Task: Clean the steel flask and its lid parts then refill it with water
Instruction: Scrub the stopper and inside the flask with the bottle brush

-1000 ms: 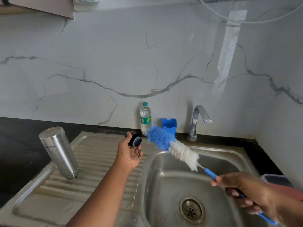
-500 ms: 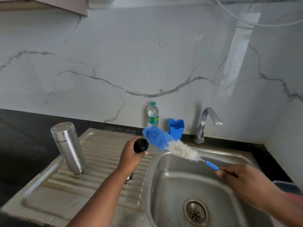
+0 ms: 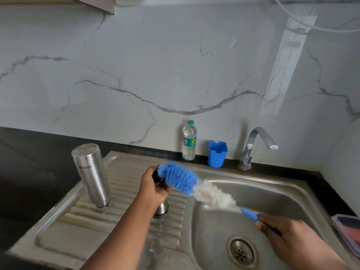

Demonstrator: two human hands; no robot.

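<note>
The steel flask [image 3: 91, 175] stands upside down at the back-left corner of the sink's drainboard [image 3: 64, 227], apart from the work. Over the drainboard's basin-side edge the right hand [image 3: 288, 238] grasps the bottle brush [image 3: 181, 180] by its handle, blue bristles pressed against the small black lid part [image 3: 155, 177] gripped in the left hand [image 3: 153, 189]. To scrub well, turn the lid part slowly against the bristles, with short, firm brush strokes.

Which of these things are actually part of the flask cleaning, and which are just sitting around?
In use:
steel flask, upside down on the drainboard
black lid part in left hand
bottle brush in right hand
steel cap
tap

Lying about:
water bottle
blue cup
</note>
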